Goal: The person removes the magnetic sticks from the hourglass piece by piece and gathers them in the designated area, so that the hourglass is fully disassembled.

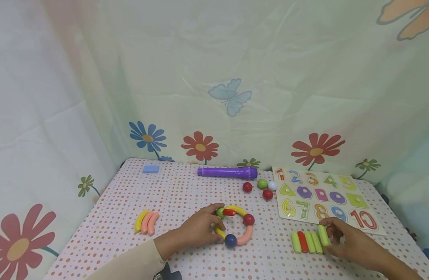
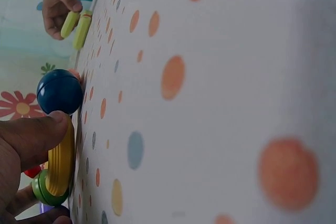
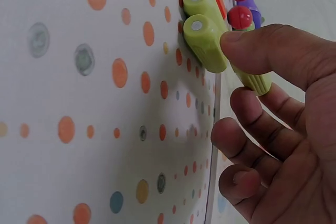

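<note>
A ring of curved sticks and balls lies on the dotted table, with a blue ball (image 1: 230,240), a red ball (image 1: 248,219) and a pink curved stick (image 1: 246,236). My left hand (image 1: 202,227) grips its left side. In the left wrist view the thumb lies along a yellow curved stick (image 2: 62,156), with fingers by a green ball (image 2: 47,188). A short red stick (image 1: 230,212) juts from the green ball. My right hand (image 1: 342,241) pinches a light green stick (image 1: 324,235) between thumb and fingers, beside a row of green sticks (image 1: 312,242) and one red stick (image 1: 303,242).
Three loose curved sticks (image 1: 145,222) lie at the left. Behind the ring are a purple toy microphone (image 1: 228,172) and several loose balls (image 1: 262,184). A number puzzle board (image 1: 305,190) lies at the back right, and a light blue block (image 1: 151,169) at the back left.
</note>
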### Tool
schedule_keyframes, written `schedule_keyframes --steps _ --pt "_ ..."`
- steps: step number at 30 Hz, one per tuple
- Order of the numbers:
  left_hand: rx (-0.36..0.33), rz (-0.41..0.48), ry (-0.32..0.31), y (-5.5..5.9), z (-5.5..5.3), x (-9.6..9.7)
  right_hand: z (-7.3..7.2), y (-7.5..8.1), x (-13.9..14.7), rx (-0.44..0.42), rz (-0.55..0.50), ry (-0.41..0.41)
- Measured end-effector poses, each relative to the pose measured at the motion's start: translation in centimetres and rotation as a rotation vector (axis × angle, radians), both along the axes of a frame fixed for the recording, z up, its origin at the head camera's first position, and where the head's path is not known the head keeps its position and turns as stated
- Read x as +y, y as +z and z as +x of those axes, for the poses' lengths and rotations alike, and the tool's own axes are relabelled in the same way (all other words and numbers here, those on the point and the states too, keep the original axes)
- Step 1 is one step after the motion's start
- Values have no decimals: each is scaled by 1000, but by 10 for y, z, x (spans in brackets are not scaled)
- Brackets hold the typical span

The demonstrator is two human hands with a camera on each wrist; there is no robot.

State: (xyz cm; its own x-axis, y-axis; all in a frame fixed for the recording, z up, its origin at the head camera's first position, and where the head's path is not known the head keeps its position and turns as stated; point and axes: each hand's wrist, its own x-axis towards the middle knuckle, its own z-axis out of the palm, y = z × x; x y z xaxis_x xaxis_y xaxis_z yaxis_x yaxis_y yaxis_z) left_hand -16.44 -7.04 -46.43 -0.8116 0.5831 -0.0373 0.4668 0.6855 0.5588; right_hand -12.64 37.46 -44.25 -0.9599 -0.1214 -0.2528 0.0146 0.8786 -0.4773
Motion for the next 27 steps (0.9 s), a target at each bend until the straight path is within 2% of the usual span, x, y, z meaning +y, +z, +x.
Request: schedule_keyframes --steps 12,18,21,24,27 --pt "-3 1 3 1 1 0 1 -10 -2 -99 35 -27" --pt "-5 -2 4 1 1 0 -1 -11 -3 -112 58 -9" --pt "-5 -3 1 1 1 1 -3 -6 -2 -80 84 53" --pt "-6 -3 0 1 1 0 -6 2 -5 -12 67 105" --pt "-3 -1 3 2 1 0 -9 11 -19 62 31 116"
